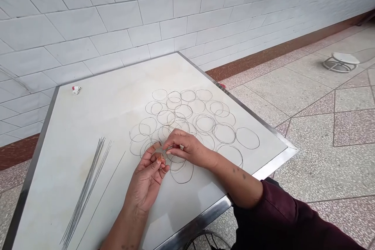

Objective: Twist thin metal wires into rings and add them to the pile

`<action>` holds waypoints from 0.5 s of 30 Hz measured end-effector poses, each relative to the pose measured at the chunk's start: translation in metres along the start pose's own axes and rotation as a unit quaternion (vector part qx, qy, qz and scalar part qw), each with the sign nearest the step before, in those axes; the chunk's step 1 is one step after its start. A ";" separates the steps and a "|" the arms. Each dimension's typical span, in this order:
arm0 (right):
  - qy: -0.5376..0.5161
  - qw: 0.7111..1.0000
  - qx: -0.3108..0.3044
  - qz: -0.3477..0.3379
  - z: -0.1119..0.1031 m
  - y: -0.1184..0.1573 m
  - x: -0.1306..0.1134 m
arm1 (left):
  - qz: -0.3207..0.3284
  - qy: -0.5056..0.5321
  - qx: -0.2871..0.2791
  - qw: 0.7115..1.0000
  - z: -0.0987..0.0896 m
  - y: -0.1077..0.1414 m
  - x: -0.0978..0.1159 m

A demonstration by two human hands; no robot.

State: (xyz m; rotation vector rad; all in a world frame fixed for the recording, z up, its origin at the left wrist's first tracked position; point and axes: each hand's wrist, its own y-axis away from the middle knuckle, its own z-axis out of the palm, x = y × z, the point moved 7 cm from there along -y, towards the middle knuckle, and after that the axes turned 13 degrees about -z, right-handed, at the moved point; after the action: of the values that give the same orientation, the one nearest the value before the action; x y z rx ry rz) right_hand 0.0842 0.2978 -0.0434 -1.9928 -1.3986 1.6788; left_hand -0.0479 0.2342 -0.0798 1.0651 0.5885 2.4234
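Observation:
Both hands meet over the near middle of a white table [96, 113]. My left hand [150, 175] pinches a thin wire ring [163, 156] between thumb and fingers. On the right side of that same ring, my right hand [187, 148] closes its thumb and forefinger. Beneath and beyond the hands lie several thin wire rings [248, 138], many overlapping. A bundle of straight wires [84, 195] rests left of my left hand, with a single straight wire [102, 197] beside it. The fingers partly hide the held ring.
A small red and white object [76, 90] sits at the table's far left corner. The table has a metal edge [252, 115]. A tiled wall [117, 43] stands behind it. On the floor at the right is a round stool [341, 61].

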 end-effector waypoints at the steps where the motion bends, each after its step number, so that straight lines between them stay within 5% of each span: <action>1: 0.000 1.000 0.002 -0.002 -0.001 -0.001 -0.001 | 0.000 0.002 -0.001 1.000 0.001 0.000 0.000; 15: -0.007 1.000 -0.006 -0.028 0.001 -0.001 0.001 | -0.014 -0.023 0.001 1.000 0.001 -0.002 -0.003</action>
State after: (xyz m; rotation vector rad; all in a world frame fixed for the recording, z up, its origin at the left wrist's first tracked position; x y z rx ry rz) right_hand 0.0827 0.2989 -0.0437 -1.9324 -1.4588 1.6688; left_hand -0.0449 0.2342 -0.0824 1.1032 0.5860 2.3686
